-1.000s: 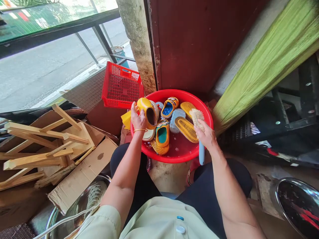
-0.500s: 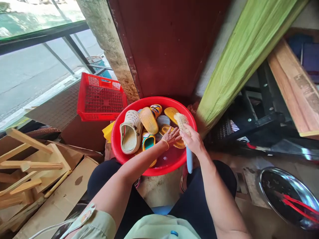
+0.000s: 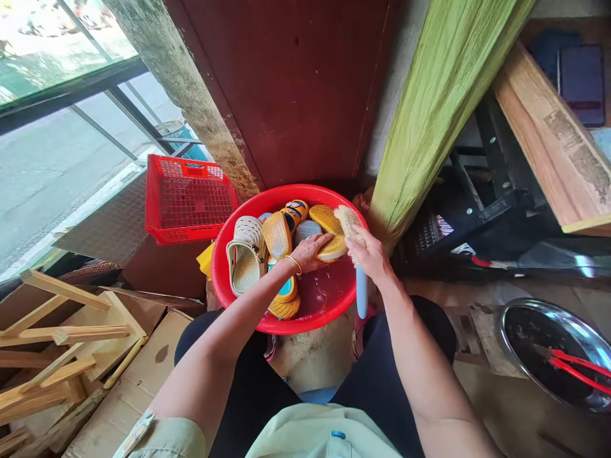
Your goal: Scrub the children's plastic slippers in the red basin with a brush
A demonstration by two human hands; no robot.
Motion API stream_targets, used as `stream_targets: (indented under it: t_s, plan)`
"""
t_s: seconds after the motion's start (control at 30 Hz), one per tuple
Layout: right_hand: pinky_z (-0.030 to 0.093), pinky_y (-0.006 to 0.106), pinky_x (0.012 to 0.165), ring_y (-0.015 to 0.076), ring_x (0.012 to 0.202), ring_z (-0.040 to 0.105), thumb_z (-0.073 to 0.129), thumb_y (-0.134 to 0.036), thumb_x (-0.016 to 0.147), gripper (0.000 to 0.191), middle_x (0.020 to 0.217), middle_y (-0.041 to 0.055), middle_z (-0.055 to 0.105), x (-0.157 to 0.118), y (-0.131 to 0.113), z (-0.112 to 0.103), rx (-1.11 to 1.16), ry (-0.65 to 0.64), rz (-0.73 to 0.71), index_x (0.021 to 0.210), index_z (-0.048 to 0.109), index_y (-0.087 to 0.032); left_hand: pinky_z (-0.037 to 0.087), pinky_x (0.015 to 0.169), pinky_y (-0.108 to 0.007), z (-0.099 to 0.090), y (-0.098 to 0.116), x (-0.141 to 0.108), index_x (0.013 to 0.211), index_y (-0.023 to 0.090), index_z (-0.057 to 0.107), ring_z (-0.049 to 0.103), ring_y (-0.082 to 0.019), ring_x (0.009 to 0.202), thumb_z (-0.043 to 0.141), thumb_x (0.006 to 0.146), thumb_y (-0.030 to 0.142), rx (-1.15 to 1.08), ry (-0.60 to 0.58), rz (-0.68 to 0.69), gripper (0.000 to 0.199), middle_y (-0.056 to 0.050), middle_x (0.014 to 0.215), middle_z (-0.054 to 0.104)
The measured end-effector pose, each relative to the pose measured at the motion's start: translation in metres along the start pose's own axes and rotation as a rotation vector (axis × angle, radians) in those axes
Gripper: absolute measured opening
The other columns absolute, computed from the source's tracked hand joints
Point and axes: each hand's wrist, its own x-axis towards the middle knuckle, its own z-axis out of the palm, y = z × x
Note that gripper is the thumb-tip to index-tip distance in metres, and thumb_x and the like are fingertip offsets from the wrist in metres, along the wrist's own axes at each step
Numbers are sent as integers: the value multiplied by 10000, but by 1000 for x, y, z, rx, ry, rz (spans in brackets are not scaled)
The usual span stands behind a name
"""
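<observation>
A red plastic basin (image 3: 286,196) holds shallow water and several wet children's slippers. My left hand (image 3: 309,252) grips a yellow slipper (image 3: 333,249) at the basin's middle, with a gold bangle on the wrist. My right hand (image 3: 372,256) holds a blue-handled scrubbing brush (image 3: 361,291), its pale bristles (image 3: 349,224) pressed against that slipper's sole. A cream clog (image 3: 245,256) leans at the basin's left side. An orange-yellow slipper (image 3: 276,234) lies next to it. A teal-lined slipper (image 3: 285,291) is partly hidden under my left forearm.
A red plastic crate (image 3: 191,207) stands left of the basin, beside a pillar and a dark red door (image 3: 296,83). Cardboard and wooden slats (image 3: 71,332) lie lower left. A steel basin (image 3: 554,350) with red tongs sits lower right. Green cloth (image 3: 439,108) hangs right.
My left hand has let go of the yellow clog it lifted at the basin's left and now grips a yellow slipper near the brush. The cream clog now shows at the left. The view has shifted.
</observation>
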Motion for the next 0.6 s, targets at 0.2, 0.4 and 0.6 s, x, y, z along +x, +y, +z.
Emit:
stream_targets:
  t_s: [0.2, 0.4, 0.6]
  plan:
    - [550, 288, 484, 176, 582, 645, 644, -661, 823, 798, 804, 43, 732, -7, -12, 5, 232, 24, 129, 1435, 581, -154, 536, 1027, -441, -38, 3, -26, 1421, 138, 502, 668, -300, 1167, 871, 609, 396, -854, 369, -101, 928, -147, 1317, 668]
    - [642, 336, 729, 209, 820, 740, 507, -540, 969, 606, 1037, 87, 786, -29, -35, 49, 97, -109, -135, 1460, 584, -193, 608, 818, -406, -56, 3, -63, 1162, 110, 682, 734, -254, 876, 876, 645, 395, -1157, 554, -298, 621, -119, 1037, 761]
    - [547, 399, 1079, 270, 1233, 679, 491, -377, 1003, 467, 1309, 83, 731, -30, -38, 78, -317, -254, -424, 1438, 635, -283, 600, 745, -374, -31, -8, -98, 1023, 123, 717, 733, -263, 815, 887, 591, 414, -1224, 568, -456, 548, -74, 869, 768]
